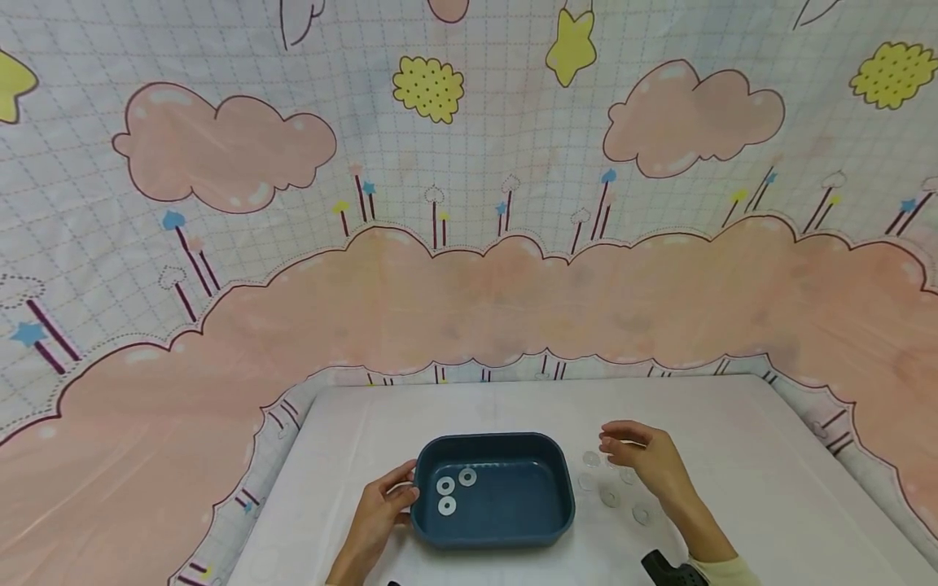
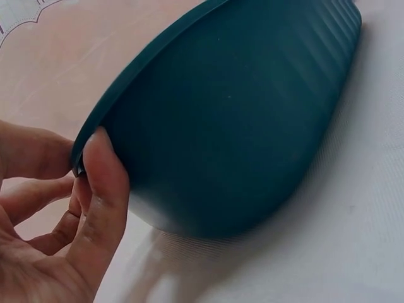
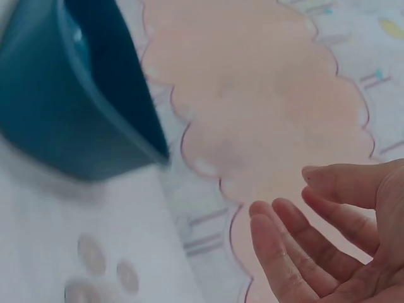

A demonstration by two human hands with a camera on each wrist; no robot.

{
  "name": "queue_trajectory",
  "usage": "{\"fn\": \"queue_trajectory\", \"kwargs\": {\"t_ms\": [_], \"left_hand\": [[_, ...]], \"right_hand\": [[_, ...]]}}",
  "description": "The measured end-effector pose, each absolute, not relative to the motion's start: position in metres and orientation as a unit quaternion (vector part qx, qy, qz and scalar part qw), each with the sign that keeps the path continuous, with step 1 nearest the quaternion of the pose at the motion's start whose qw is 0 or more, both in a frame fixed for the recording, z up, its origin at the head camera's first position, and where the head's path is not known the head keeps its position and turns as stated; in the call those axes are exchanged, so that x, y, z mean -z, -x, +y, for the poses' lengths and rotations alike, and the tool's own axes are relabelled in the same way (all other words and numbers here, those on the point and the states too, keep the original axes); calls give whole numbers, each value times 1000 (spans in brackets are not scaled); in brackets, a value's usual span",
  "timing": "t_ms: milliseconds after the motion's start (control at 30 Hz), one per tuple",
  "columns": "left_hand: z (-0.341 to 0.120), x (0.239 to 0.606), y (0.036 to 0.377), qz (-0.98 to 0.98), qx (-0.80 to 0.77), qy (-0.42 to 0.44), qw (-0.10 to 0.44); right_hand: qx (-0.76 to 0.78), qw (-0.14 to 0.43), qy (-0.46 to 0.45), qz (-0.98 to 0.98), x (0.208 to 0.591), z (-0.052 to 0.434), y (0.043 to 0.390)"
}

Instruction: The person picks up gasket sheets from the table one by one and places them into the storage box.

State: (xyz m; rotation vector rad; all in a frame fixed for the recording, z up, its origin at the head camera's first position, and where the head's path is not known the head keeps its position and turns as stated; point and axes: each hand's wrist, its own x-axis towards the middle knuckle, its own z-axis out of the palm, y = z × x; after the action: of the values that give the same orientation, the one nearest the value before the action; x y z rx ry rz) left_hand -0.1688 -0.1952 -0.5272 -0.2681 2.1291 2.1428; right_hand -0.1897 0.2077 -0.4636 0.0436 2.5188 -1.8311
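A dark blue plastic tray (image 1: 513, 496) stands on the white table. My left hand (image 1: 377, 513) pinches its left rim between thumb and fingers, as the left wrist view shows with the tray wall (image 2: 214, 120) close up. Inside, toward the left, lie three white flat rings (image 1: 446, 505) that look like washers. To the right of the tray my right hand (image 1: 648, 460) hovers over several pale round discs (image 1: 609, 496). Its fingers are relaxed and apart from the thumb, with nothing between them in the right wrist view. The hand hides part of the far discs.
The white table (image 1: 410, 407) has its far edge against a patterned cloth backdrop (image 1: 476, 309) with pink clouds and stars. A black device (image 1: 670, 570) is strapped at the right wrist, beside a pale yellow sleeve (image 1: 725, 571).
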Motion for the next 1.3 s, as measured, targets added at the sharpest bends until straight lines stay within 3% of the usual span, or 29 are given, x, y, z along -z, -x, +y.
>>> {"fn": "queue_trajectory", "kwargs": {"t_ms": [500, 1300], "left_hand": [[-196, 528, 175, 706, -701, 89, 41], [-197, 528, 175, 704, -704, 77, 45]], "right_hand": [[470, -4, -49, 881, 500, 256, 190], [377, -11, -19, 926, 552, 267, 201]]}}
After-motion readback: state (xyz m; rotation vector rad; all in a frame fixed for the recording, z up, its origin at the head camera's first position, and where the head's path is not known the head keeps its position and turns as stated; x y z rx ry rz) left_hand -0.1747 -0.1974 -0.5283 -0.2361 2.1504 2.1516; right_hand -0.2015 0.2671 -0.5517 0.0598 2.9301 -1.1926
